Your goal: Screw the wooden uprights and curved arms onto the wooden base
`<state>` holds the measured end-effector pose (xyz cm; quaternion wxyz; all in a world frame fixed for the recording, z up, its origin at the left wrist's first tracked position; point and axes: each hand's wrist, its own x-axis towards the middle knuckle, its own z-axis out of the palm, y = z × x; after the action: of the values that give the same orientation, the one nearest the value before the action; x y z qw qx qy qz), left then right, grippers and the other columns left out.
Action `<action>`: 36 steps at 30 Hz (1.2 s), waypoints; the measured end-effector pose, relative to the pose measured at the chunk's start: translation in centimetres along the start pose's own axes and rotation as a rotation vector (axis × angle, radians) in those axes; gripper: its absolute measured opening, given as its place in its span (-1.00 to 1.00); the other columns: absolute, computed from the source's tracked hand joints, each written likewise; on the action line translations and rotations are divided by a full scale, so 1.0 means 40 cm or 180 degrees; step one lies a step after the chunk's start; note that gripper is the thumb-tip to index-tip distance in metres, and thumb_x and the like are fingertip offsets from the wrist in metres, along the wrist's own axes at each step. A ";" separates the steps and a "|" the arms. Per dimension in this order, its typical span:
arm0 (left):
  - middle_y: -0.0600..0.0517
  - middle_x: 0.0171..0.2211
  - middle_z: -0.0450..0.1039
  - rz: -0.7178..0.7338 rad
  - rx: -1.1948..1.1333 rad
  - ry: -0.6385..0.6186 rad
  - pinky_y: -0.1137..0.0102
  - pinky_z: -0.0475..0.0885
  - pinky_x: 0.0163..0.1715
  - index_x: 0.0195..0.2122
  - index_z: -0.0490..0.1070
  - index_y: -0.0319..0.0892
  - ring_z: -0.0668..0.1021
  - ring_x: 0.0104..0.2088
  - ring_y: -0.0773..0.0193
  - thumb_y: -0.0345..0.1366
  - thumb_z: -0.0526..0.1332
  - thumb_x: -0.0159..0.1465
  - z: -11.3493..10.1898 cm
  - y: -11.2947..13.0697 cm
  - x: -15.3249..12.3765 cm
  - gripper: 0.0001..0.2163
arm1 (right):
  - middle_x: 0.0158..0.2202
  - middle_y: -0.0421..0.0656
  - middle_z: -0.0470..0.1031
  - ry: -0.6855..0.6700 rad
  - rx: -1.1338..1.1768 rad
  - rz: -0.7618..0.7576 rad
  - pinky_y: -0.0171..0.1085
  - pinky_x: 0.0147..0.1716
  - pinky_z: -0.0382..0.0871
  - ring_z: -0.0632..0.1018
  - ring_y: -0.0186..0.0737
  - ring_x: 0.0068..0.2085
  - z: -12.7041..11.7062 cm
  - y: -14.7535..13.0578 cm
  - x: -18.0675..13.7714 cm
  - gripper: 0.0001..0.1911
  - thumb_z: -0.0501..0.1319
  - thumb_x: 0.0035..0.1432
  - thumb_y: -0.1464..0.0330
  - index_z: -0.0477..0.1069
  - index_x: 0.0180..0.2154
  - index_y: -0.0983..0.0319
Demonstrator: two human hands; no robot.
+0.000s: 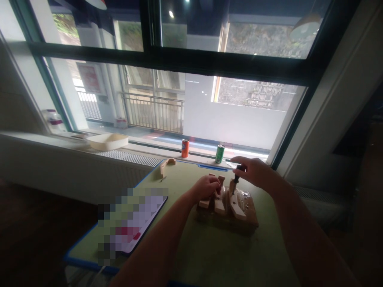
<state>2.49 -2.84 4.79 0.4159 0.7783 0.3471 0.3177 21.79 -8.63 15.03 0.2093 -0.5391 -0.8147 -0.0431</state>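
Windowsill (149, 148) holds orange can (185, 148), green can (219, 154), labels unreadable; right hand (253, 172) grips screwdriver (237, 175).

Lg dark-framed window (191, 56) w/ radiator (128, 158) below

L arm (155, 247), R arm (311, 239) — bare (ungloved too)

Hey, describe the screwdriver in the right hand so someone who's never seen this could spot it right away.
Below the big window, find the green table with its blue edge. On it sits a cluster of pale wooden pieces, and above them the right hand grips a dark-handled screwdriver, pointing down. It is the only dark, upright tool among the pale wood.
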 end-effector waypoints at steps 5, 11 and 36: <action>0.02 -0.48 0.43 0.0156 -0.0100 -0.0070 0.49 0.32 -0.46 -0.51 0.39 -0.27 0.44 -0.50 0.39 -0.29 0.03 0.09 -0.003 -0.005 0.001 -0.79 | -0.38 -0.17 0.51 -0.0264 0.0043 -0.0079 -0.34 -0.46 0.22 0.44 -0.31 -0.46 -0.015 -0.002 -0.007 -0.63 -0.01 0.14 0.14 0.46 -0.21 0.17; 0.01 -0.50 0.43 0.0117 -0.0079 -0.0018 0.49 0.32 -0.46 -0.52 0.40 -0.28 0.44 -0.51 0.39 -0.31 0.03 0.08 -0.001 -0.006 0.003 -0.80 | -0.49 -0.17 0.47 -0.0204 -0.0310 0.0016 -0.34 -0.53 0.15 0.38 -0.34 -0.53 -0.016 0.002 -0.007 -0.57 -0.04 0.14 0.10 0.47 -0.38 0.21; 0.02 -0.49 0.42 0.0146 -0.0153 -0.0052 0.49 0.31 -0.49 -0.50 0.40 -0.28 0.43 -0.52 0.40 -0.29 0.03 0.09 -0.002 -0.010 0.001 -0.79 | -0.61 -0.17 0.38 -0.0129 -0.0629 0.0154 -0.35 -0.62 0.03 0.29 -0.37 -0.62 0.004 -0.002 -0.003 -0.41 -0.08 0.05 -0.09 0.40 -0.52 0.25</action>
<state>2.33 -2.58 4.48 0.4298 0.7784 0.3180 0.3290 21.69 -8.71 14.85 0.1396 -0.5774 -0.7972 -0.1073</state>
